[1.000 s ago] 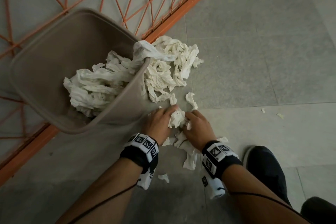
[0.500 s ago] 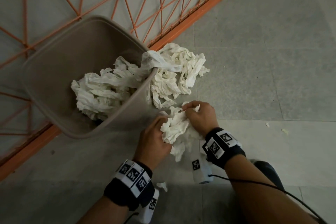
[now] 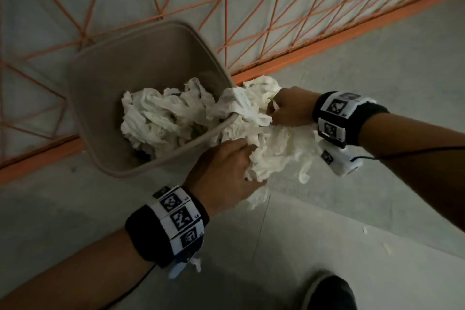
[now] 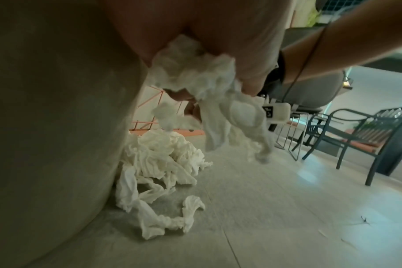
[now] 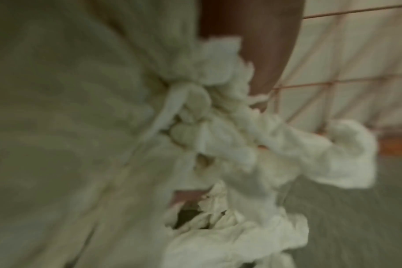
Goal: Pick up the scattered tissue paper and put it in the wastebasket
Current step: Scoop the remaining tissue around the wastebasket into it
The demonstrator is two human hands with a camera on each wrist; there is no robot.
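Left fingers: curled into the bundle [image 3: 274,156] from its lower left, clamped on tissue; the left wrist view shows paper squeezed out between them.
Left hand [image 3: 226,173]: centre of the head view, just outside the bin's near rim.
Right fingers: curled round the bundle's upper right edge; the right wrist view is blurred, yet tissue bunched against them is plain.
Right hand [image 3: 292,107]: right of centre, just beside the bin's right corner.
Bundle: a loose white wad held between both hands, off the floor, with tails hanging below it, touching the tissue draped over the rim.
Bin [image 3: 141,58]: tan, tilted toward the person, centre left of the head view, already holding a heap of tissue [image 3: 161,118].
Floor pile [image 4: 158,156]: seen only in the left wrist view, lower centre, lying against the bin's outer wall, with a stray strip [image 4: 172,217] below it.
Step in hand: probably carrying the wad over the rim.
Doing it well: keep both grips firm until the wad is over the opening; lift enough that the hanging tails pass above the rim; take the draped piece in along with it; release only above the heap.
Risk: thin paper may tear or shed, and tails may catch the rim.
Left to do: the floor pile, the strip and the small scraps [image 3: 364,230] at lower right.
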